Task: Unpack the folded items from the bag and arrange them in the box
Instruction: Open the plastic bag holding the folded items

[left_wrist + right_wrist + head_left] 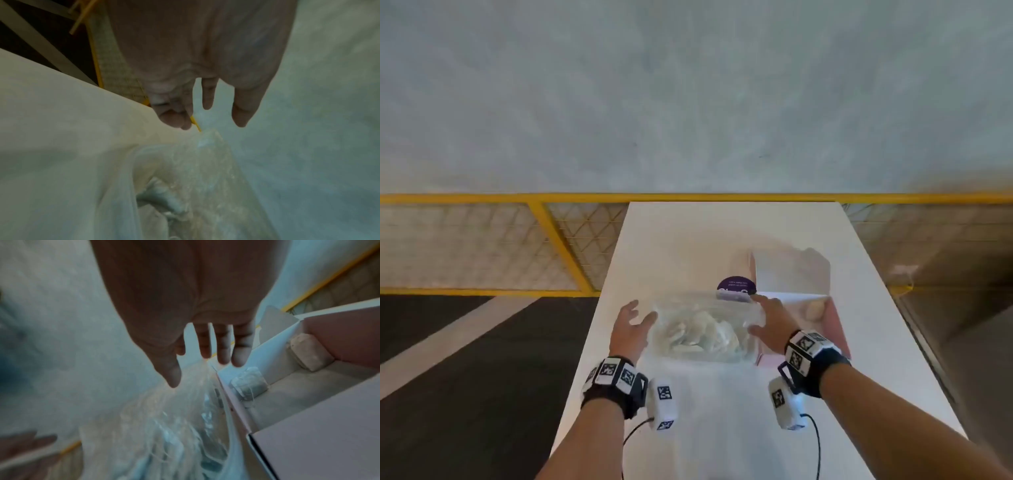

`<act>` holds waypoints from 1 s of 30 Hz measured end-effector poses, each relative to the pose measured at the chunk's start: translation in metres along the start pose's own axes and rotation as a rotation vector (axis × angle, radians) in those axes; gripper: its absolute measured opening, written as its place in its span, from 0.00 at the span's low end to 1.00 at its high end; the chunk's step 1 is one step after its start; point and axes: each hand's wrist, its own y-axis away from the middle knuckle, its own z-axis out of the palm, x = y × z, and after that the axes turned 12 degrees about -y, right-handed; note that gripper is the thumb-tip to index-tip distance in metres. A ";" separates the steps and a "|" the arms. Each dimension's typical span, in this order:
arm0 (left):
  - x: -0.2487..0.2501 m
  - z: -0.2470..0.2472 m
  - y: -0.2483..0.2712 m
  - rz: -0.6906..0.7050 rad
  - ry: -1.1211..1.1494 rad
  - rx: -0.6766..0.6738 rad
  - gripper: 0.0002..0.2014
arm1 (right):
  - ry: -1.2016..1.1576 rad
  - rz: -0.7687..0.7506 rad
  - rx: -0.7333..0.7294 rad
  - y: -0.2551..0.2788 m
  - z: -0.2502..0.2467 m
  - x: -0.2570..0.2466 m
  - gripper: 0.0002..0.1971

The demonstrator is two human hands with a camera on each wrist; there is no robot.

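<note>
a person's two forearms, each strapped with a marker-covered wristband point(616, 375), reach forward over a white table point(722, 428), with thin black cables trailing off the camera units below the wrists. the left hand point(631, 323) hovers at the left edge of a clear plastic bag point(705, 329), its fingers straight and spread, gripping nothing; from the left wrist view the fingertips point(241, 116) hang just above the crinkled plastic, and whether they touch it cannot be told. the right hand point(770, 320) sits at the bag's right edge, fingers likewise extended and loose, with nothing held. the bag lies on the table between the two hands, holding a bundle of pale folded items point(698, 334). just right of the bag, and touching it, stands an open pink box point(835, 329) with its lid raised behind; the right wrist view shows two pale folded items point(249, 384) already resting inside against its far wall. a purple round label point(736, 286) stands just past the bag. beyond the table run a yellow mesh fence point(558, 236) and a grey concrete floor point(688, 96)
</note>
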 end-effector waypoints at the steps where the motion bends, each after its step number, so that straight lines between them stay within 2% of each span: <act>1: 0.001 0.002 -0.008 -0.009 -0.024 -0.015 0.28 | 0.102 0.021 0.005 -0.005 0.001 -0.001 0.36; 3: -0.001 0.008 -0.030 -0.029 -0.119 -0.080 0.32 | 0.251 0.052 0.021 -0.016 0.007 0.000 0.37; 5: -0.003 0.017 -0.044 0.018 -0.210 -0.153 0.31 | 0.275 0.057 -0.010 -0.022 0.011 0.000 0.35; 7: 0.003 0.021 -0.050 0.106 -0.375 -0.181 0.23 | 0.335 0.054 -0.055 -0.023 0.009 -0.004 0.27; 9: 0.012 0.018 -0.051 0.190 -0.444 -0.177 0.10 | 0.369 0.037 -0.080 -0.022 0.002 -0.015 0.15; 11: 0.026 0.008 -0.048 0.277 -0.448 -0.171 0.03 | 0.210 0.022 -0.050 -0.021 -0.007 -0.025 0.12; 15: 0.062 -0.033 -0.014 0.479 -0.388 -0.087 0.03 | -0.139 -0.077 0.115 0.008 -0.034 -0.052 0.08; 17: 0.072 -0.053 0.015 0.530 -0.331 -0.078 0.02 | -0.248 -0.160 0.116 0.040 -0.052 -0.068 0.05; 19: 0.071 -0.064 0.043 0.522 -0.278 -0.106 0.03 | -0.341 -0.180 0.056 0.072 -0.064 -0.073 0.04; 22: 0.047 -0.059 0.070 0.479 -0.258 -0.148 0.05 | -0.480 -0.083 0.010 0.098 -0.065 -0.055 0.02; 30: -0.035 0.006 0.088 0.278 -0.245 -0.325 0.07 | -0.552 0.134 -0.118 0.103 -0.019 0.045 0.05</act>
